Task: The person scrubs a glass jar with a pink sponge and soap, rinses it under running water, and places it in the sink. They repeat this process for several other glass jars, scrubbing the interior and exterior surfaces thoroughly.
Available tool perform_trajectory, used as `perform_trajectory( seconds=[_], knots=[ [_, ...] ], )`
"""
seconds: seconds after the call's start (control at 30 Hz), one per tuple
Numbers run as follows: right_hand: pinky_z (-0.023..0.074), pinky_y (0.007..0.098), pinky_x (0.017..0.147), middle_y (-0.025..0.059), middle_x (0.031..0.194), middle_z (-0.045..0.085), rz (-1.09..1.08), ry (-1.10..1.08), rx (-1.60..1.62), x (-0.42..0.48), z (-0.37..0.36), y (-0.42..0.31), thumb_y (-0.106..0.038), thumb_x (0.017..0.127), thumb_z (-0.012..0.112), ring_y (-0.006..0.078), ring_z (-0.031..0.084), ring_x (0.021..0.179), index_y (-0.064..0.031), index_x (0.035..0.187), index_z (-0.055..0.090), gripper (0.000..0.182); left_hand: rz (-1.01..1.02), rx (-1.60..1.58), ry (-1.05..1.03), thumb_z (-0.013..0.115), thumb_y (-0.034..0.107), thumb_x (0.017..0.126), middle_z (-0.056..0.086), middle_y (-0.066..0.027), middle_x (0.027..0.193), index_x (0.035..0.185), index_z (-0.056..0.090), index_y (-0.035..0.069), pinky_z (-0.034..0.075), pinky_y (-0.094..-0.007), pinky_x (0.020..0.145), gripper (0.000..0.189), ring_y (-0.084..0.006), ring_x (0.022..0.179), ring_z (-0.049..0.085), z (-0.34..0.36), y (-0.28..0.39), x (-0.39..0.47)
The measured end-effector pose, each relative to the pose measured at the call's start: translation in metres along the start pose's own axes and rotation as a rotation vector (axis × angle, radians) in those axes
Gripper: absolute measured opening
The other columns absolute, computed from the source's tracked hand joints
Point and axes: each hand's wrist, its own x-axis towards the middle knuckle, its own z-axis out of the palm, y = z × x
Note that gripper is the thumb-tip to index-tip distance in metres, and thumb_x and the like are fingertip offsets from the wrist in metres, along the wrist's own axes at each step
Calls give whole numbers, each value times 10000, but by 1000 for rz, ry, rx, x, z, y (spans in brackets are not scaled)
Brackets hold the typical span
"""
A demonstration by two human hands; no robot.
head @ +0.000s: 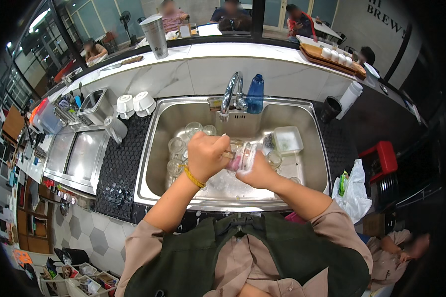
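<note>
My right hand (258,172) grips a clear glass (248,156) covered in white suds, held above the basin. Something pink (235,162), perhaps a sponge, shows at the glass's left end. My left hand (210,154), with a yellow braided band at its wrist, is closed around a brownish handle (228,154) that points toward the pink thing. Its far part is hidden by the fingers and the glass. Both hands are over a stainless steel sink (223,202). Several clear glasses (176,145) stand at its left side, and another glass (274,157) is beside my right hand.
A chrome faucet (230,91) and a blue bottle (255,94) stand behind the basin. A clear plastic tub (288,140) sits in its right part. White cups (144,104) are at the left, a white plastic bag (353,196) at the right. Another person (390,256) is at lower right.
</note>
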Motion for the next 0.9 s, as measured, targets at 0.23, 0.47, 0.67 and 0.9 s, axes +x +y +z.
perform_trajectory(
  seconds=[0.23, 0.47, 0.67, 0.9],
  knots=[
    [468, 353, 697, 133, 802, 628, 132, 9, 251, -1, -2, 4, -17, 709, 594, 286, 601, 747, -29, 866, 615, 158, -17, -3, 32, 629, 94, 591, 546, -4, 534, 634, 499, 127, 348, -333, 532, 140, -220, 495, 520, 4, 2, -4],
    [462, 340, 709, 113, 787, 624, -220, 14, -461, 2, 0, 14, -20, 725, 588, 242, 596, 722, -28, 879, 609, 156, 7, 9, 25, 631, 86, 575, 543, -13, 532, 625, 501, 125, 349, -338, 535, 145, -230, 498, 521, 3, -4, -4],
    [467, 354, 681, 112, 774, 612, 121, -52, 35, 0, -3, -1, -32, 707, 581, 233, 585, 712, -27, 873, 603, 167, -50, -21, 23, 620, 75, 574, 550, -21, 535, 621, 507, 123, 349, -340, 531, 131, -233, 501, 522, 5, -5, -3],
    [474, 350, 682, 136, 802, 612, -24, -39, -67, 0, -4, 9, -28, 680, 599, 243, 590, 728, -1, 893, 609, 214, -38, -10, -3, 617, 77, 577, 544, -24, 532, 624, 503, 119, 347, -345, 529, 130, -235, 495, 514, 2, -7, -7]
  ],
)
